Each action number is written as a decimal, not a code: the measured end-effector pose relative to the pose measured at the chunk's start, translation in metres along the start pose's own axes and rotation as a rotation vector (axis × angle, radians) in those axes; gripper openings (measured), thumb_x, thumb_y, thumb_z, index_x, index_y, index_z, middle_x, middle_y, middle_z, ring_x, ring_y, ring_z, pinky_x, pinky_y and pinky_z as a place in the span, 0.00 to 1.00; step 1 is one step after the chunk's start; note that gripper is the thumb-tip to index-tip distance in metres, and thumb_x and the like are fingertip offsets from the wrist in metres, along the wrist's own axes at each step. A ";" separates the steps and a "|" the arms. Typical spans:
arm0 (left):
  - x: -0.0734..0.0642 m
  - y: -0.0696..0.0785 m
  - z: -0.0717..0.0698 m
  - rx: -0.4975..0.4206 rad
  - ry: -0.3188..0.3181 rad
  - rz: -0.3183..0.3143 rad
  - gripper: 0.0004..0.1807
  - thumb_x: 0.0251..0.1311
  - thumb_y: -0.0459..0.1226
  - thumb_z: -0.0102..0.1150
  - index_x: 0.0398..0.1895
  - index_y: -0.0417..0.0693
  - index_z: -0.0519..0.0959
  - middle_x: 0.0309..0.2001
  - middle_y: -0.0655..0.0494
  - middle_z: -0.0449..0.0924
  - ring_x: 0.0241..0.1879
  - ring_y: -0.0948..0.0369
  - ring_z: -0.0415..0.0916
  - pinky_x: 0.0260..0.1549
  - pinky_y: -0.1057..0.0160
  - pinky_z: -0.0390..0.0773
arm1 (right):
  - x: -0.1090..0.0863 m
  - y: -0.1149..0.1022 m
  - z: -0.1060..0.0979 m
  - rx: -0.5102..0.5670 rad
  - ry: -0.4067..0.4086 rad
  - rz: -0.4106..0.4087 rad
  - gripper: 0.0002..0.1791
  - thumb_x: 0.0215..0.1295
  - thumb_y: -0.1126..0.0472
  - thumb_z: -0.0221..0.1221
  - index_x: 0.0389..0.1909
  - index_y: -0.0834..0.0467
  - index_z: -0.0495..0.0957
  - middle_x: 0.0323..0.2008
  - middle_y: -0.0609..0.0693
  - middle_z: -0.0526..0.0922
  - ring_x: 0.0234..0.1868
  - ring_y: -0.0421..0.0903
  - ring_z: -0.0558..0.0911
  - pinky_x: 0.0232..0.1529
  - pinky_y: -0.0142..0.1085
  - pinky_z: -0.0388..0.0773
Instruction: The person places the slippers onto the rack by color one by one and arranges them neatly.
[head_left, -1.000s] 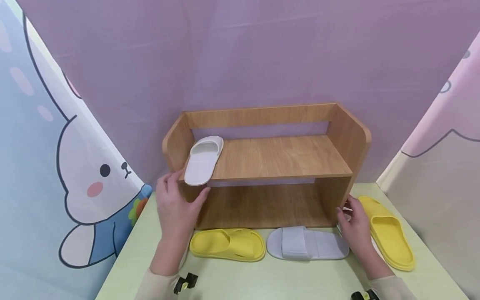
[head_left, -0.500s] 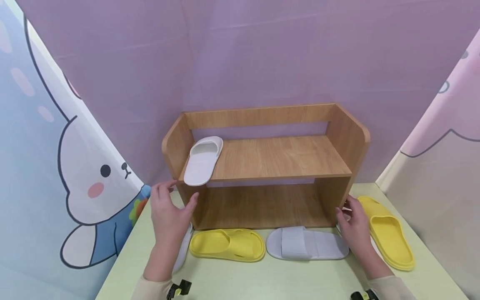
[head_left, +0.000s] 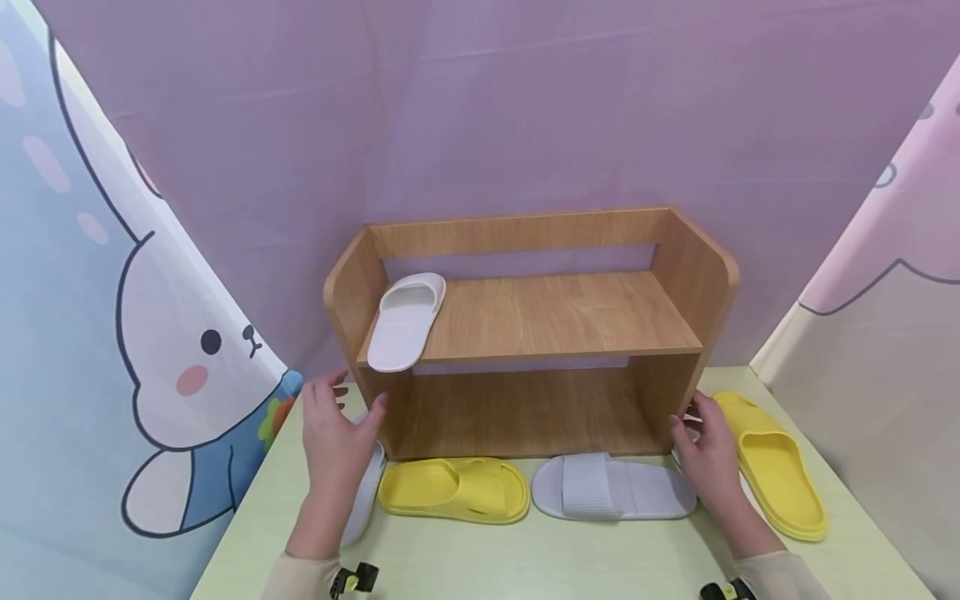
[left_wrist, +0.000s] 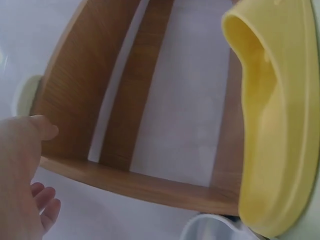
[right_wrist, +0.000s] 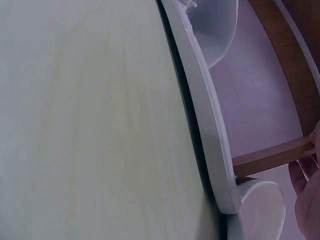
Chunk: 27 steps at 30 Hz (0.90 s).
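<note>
At either end of the wooden rack (head_left: 555, 312): right hand (head_left: 709, 448) pinching, left hand (head_left: 335, 442) spread

Rack stands upright at the back of the pale green table (head_left: 562, 562), two tiers, front toward the person. Right hand pinches the front edge of the right side panel (head_left: 693, 283), low down, thumb and fingers on opposite faces. Left hand is by the left side panel (head_left: 358, 287), thumb and fingers parted, thumb toward the panel's front edge, fingers on its outer side. Can't tell if any of it touches the wood.

White slipper (head_left: 405, 325) on the upper tier, far left, toe to the back, heel just over the front edge. On the table in front of the rack: front yellow slipper (head_left: 453, 492) left, grey slipper (head_left: 615, 487) right, both lying sideways, toes facing, just beside each other. Pale slipper (head_left: 365, 496) next to the left forearm, partly hidden by it. Side yellow slipper (head_left: 776, 467) outside the right side panel, just beyond the right hand, toe to the back.

Backdrop: purple cloth (head_left: 517, 100) behind the rack, rabbit-print cloth (head_left: 180, 367) on the left, pink-and-cream cloth (head_left: 885, 367) on the right.
</note>
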<state>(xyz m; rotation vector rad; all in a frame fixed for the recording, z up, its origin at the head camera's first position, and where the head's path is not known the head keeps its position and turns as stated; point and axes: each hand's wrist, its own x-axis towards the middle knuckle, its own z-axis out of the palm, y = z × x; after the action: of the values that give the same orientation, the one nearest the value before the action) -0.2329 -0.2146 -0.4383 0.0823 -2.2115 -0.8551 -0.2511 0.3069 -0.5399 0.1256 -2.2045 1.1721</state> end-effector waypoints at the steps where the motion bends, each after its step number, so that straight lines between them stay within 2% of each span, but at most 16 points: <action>1: 0.000 -0.003 0.001 -0.005 -0.005 -0.004 0.39 0.62 0.41 0.83 0.70 0.40 0.72 0.61 0.40 0.72 0.56 0.45 0.77 0.52 0.46 0.86 | 0.000 0.000 0.000 0.000 -0.001 0.003 0.34 0.73 0.76 0.65 0.78 0.62 0.72 0.63 0.62 0.81 0.57 0.51 0.81 0.54 0.12 0.74; 5: -0.001 -0.013 0.007 -0.038 -0.020 -0.007 0.40 0.63 0.40 0.82 0.73 0.42 0.71 0.62 0.39 0.74 0.57 0.43 0.80 0.53 0.43 0.87 | 0.000 -0.001 0.000 0.002 -0.003 0.014 0.33 0.74 0.76 0.64 0.78 0.62 0.72 0.63 0.62 0.81 0.57 0.52 0.81 0.54 0.12 0.74; 10: -0.002 -0.023 0.011 -0.090 -0.030 0.001 0.39 0.64 0.37 0.80 0.76 0.41 0.72 0.67 0.41 0.78 0.58 0.44 0.84 0.54 0.41 0.90 | -0.001 -0.001 0.000 0.004 -0.001 0.004 0.33 0.73 0.76 0.64 0.78 0.62 0.72 0.62 0.62 0.81 0.57 0.38 0.78 0.54 0.12 0.74; 12: -0.002 -0.025 0.012 -0.114 -0.036 -0.005 0.38 0.65 0.36 0.80 0.76 0.42 0.74 0.67 0.43 0.80 0.59 0.45 0.84 0.54 0.41 0.90 | -0.001 0.000 0.000 0.005 0.000 0.000 0.33 0.73 0.76 0.64 0.78 0.62 0.72 0.62 0.62 0.81 0.56 0.36 0.78 0.54 0.12 0.74; 14: -0.002 -0.028 0.013 -0.136 -0.041 -0.026 0.37 0.66 0.36 0.79 0.76 0.44 0.75 0.67 0.46 0.80 0.59 0.47 0.84 0.55 0.42 0.90 | -0.001 0.000 0.000 0.006 -0.001 0.000 0.33 0.73 0.76 0.64 0.78 0.62 0.72 0.63 0.62 0.81 0.57 0.39 0.79 0.54 0.12 0.74; 18: -0.004 -0.033 0.016 -0.172 -0.062 -0.091 0.35 0.68 0.37 0.78 0.76 0.47 0.76 0.67 0.48 0.81 0.61 0.49 0.84 0.57 0.45 0.89 | 0.000 0.000 0.000 0.011 -0.010 0.010 0.34 0.74 0.76 0.63 0.79 0.62 0.71 0.64 0.63 0.80 0.58 0.54 0.81 0.54 0.12 0.73; 20: -0.005 -0.036 0.017 -0.192 -0.078 -0.118 0.34 0.69 0.38 0.78 0.76 0.47 0.76 0.66 0.48 0.82 0.61 0.48 0.84 0.58 0.45 0.89 | 0.000 0.000 0.000 0.005 -0.016 0.017 0.34 0.74 0.76 0.63 0.79 0.61 0.71 0.64 0.63 0.80 0.58 0.57 0.82 0.54 0.12 0.73; 27: -0.008 -0.046 0.024 -0.229 -0.111 -0.140 0.35 0.69 0.37 0.77 0.77 0.48 0.76 0.65 0.48 0.83 0.59 0.48 0.86 0.56 0.45 0.89 | 0.000 0.001 0.001 0.002 -0.012 0.024 0.34 0.74 0.76 0.63 0.79 0.61 0.71 0.64 0.63 0.80 0.58 0.57 0.81 0.54 0.12 0.74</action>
<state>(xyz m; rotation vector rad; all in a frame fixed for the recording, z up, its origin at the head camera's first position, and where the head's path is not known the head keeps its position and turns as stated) -0.2521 -0.2347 -0.4835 0.0817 -2.2129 -1.2117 -0.2524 0.3067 -0.5410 0.1081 -2.2215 1.1893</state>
